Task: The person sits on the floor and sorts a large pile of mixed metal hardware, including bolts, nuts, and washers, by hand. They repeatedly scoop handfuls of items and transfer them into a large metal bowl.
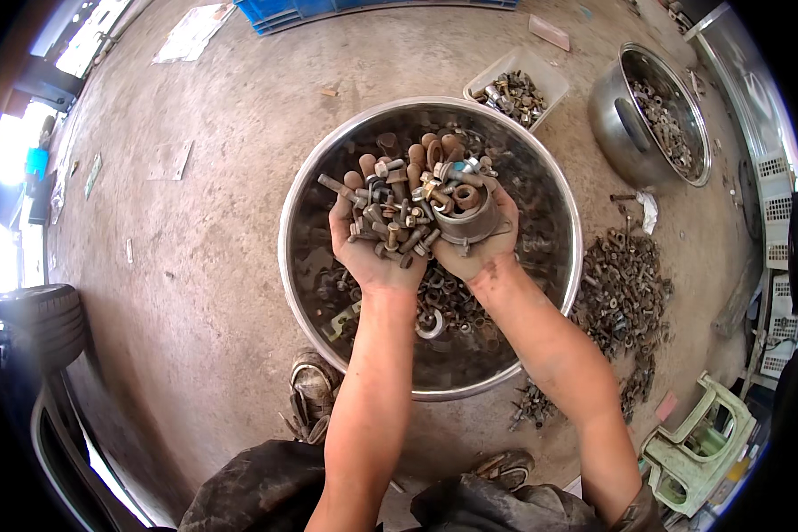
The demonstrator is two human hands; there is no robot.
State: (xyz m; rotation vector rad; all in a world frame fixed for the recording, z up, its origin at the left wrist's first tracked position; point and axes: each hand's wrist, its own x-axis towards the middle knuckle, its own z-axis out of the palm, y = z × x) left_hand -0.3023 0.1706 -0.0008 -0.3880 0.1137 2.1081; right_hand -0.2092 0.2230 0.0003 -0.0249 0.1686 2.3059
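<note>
Both my palms face up, side by side, over a large round stainless-steel basin (291, 292). My left hand (379, 266) cradles a heap of loose bolts (392, 219), many rusty or dull grey, its fingertips showing past the far side. In my right hand (475, 259) sits a round metal cup-shaped part (469, 223), with a rusty nut (465, 196) and several bolts on top. Below, the basin holds more dark fasteners, a pale C-shaped metal piece (431, 324) and a greenish flat bracket (341, 322). My forearms hide part of its contents.
A clear plastic tub (552, 80) of bolts and a steel pot (612, 126) of nuts stand beyond the basin. Piled fasteners (622, 286) cover floor to the right, near a green plastic stool (698, 445). A tyre (36, 326) is at left, a blue crate (372, 8) far ahead.
</note>
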